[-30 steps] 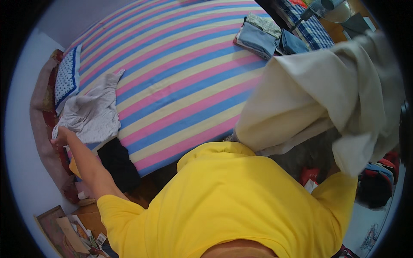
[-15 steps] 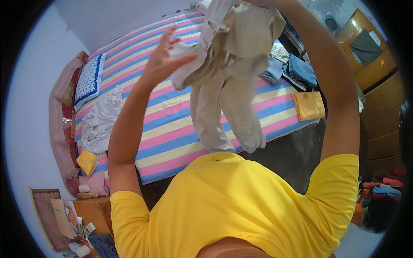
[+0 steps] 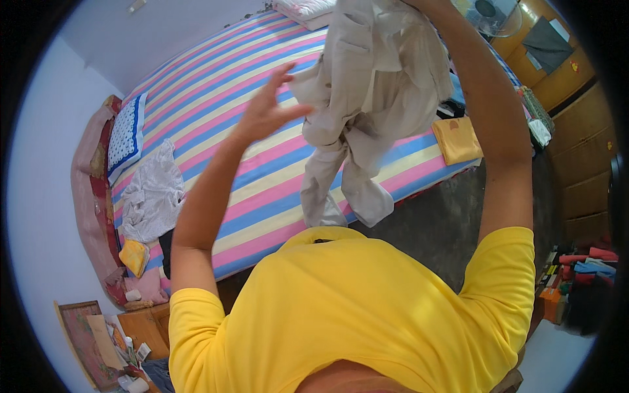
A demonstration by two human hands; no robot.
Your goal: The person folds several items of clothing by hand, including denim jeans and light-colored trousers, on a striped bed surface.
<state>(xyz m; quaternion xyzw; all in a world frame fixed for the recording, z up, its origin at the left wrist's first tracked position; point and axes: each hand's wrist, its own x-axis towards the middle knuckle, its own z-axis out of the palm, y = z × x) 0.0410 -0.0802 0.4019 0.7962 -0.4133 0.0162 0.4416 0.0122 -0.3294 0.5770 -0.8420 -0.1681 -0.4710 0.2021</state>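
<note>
A pair of pale beige trousers (image 3: 357,85) hangs in loose folds in front of me, over the near edge of the bed. Both legs dangle down, and a pocket shows near the top. My right hand (image 3: 427,4) is raised at the top edge of the picture and grips the trousers; its fingers are partly cut off from view. To the left of the cloth my left hand (image 3: 270,110) is open, thumb and fingers spread. Its thumb reaches the border of the cloth, but I cannot tell whether it touches.
A bed with a striped sheet (image 3: 223,150) bears a patterned pillow (image 3: 126,139), a crumpled white garment (image 3: 154,196) and a folded yellow cloth (image 3: 457,140). On the left stands a padded headboard (image 3: 92,190). A fan (image 3: 486,13) and wooden cupboard (image 3: 583,170) stand to the right.
The trousers have swung round, with the pocket side now showing and the legs more bunched. My right hand still holds them up; my left hand stays open beside them. The view has shifted slightly.
</note>
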